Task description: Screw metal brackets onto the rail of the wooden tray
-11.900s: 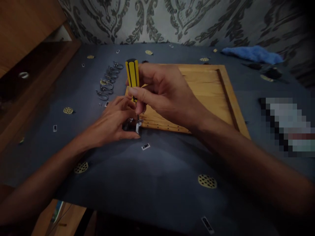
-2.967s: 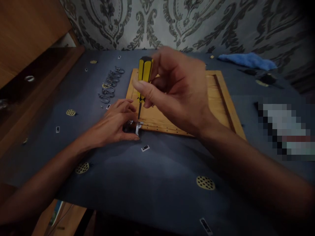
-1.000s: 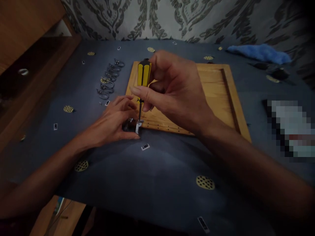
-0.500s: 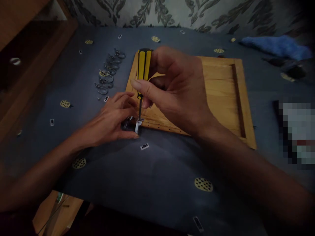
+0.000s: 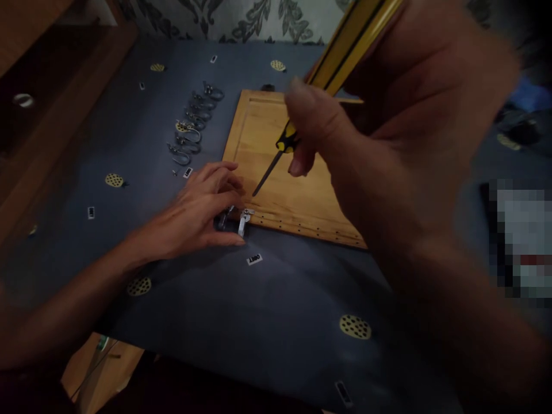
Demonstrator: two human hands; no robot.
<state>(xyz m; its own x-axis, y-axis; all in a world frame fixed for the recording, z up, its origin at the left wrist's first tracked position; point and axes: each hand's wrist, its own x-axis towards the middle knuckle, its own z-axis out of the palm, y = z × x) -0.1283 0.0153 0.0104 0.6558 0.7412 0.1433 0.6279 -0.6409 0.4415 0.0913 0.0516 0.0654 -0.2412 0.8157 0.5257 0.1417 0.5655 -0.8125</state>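
A yellow-and-black screwdriver (image 5: 287,135) is gripped in my right hand (image 5: 414,126), raised above the wooden panel (image 5: 276,138). Its tip points down and left, apart from the metal hook (image 5: 244,221). That hook sits on the panel's near edge towards the left corner, a screw head showing at its top. My left hand (image 5: 202,207) is curled round it, thumb at its lower end and fingers resting by the panel's corner. Another metal hook (image 5: 226,217) shows partly behind these fingers. Along the near edge of the panel runs a row of small dark holes.
Several metal hooks (image 5: 190,138) lie in a row on the dark patterned tablecloth (image 5: 259,322), left of the panel. A small screw (image 5: 174,172) lies near them. A blue cloth (image 5: 528,95) is at the back right. Wooden furniture (image 5: 77,98) stands at the left.
My right hand has lifted the screwdriver up and to the right, off the hook's screw and closer to the camera. My left hand has stayed by the hook.
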